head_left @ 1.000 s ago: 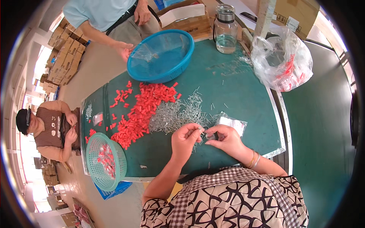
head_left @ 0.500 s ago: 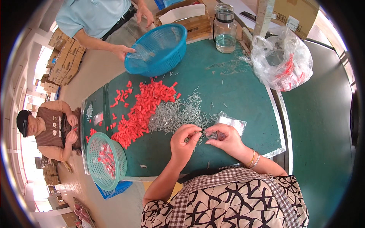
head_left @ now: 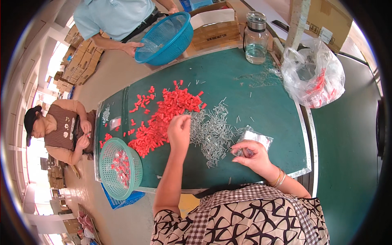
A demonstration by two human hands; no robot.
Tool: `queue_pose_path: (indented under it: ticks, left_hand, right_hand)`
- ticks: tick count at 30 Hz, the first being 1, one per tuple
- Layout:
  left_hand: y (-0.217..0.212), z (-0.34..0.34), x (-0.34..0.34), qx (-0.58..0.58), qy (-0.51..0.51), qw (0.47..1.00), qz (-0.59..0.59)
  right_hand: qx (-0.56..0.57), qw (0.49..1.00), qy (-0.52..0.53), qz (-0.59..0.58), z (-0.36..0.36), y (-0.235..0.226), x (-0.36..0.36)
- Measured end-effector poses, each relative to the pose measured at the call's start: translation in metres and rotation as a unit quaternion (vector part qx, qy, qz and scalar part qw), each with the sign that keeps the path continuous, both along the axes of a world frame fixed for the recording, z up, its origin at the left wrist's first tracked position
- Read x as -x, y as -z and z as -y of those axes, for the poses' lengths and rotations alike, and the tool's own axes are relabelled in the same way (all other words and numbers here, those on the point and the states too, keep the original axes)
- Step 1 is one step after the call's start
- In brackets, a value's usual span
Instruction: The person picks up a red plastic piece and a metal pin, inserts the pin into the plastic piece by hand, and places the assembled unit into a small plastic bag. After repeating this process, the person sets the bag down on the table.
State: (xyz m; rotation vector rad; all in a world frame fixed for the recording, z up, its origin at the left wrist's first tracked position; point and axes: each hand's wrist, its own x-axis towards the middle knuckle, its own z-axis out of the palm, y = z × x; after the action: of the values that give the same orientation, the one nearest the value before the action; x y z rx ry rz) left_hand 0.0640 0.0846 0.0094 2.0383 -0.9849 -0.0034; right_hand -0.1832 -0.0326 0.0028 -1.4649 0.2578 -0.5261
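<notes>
A heap of small red plastic plugs (head_left: pixel 153 126) lies on the green table, with a pile of grey metal screws or pins (head_left: pixel 210 130) beside it on the right. My left hand (head_left: pixel 179 132) is over the border of the two piles, fingers drawn together. What they pinch, if anything, is hidden. Near the right edge of the metal pile, my right hand (head_left: pixel 254 157) curls around a small clear plastic bag (head_left: pixel 241 152), its contents hard to make out. Flat on the table just beyond that hand is a stack of clear bags (head_left: pixel 259 136).
A green mesh basket (head_left: pixel 136 163) of filled bags sits at the left edge. A glass bottle (head_left: pixel 256 45) and a plastic bag (head_left: pixel 312 77) stand far right. One person holds a blue basket (head_left: pixel 171 45) at the far side; another person (head_left: pixel 61 126) sits left.
My left hand has moved away from my right hand, leftward and forward to the red heap. My right hand stays near the bags. The other person's blue basket has moved back off the table.
</notes>
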Motion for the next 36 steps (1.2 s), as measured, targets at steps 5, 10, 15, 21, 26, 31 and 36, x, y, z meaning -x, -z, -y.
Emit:
queue_pose_path:
  ticks: [5, 10, 15, 21, 26, 31, 36]
  left_hand:
    - [0.006, 0.021, -0.044, -0.046, 0.036, 0.990, 0.125]
    - [0.018, 0.042, -0.041, -0.128, 0.043, 0.975, 0.174]
    - [0.023, 0.047, -0.042, -0.158, 0.063, 0.962, 0.213]
    - [0.027, 0.035, -0.051, -0.150, 0.074, 0.963, 0.213]
    - [0.024, 0.039, -0.052, -0.163, 0.055, 0.965, 0.198]
    - [0.007, 0.039, -0.042, -0.155, 0.043, 0.962, 0.221]
    - [-0.036, 0.016, 0.046, 0.007, 0.132, 0.954, -0.269]
  right_hand:
    - [-0.005, 0.999, -0.004, -0.035, -0.004, 0.007, 0.000]
    - [0.037, 0.998, -0.005, -0.046, -0.005, 0.006, -0.002]
    - [-0.040, 0.996, 0.014, -0.080, -0.006, 0.017, 0.003]
    - [-0.027, 0.997, 0.011, -0.075, -0.004, 0.014, -0.004]
    - [-0.028, 0.996, 0.010, -0.081, -0.005, 0.007, -0.002]
    - [-0.033, 0.996, 0.019, -0.075, -0.003, 0.005, -0.001]
    - [-0.048, 0.995, 0.044, -0.071, 0.000, 0.008, -0.005]
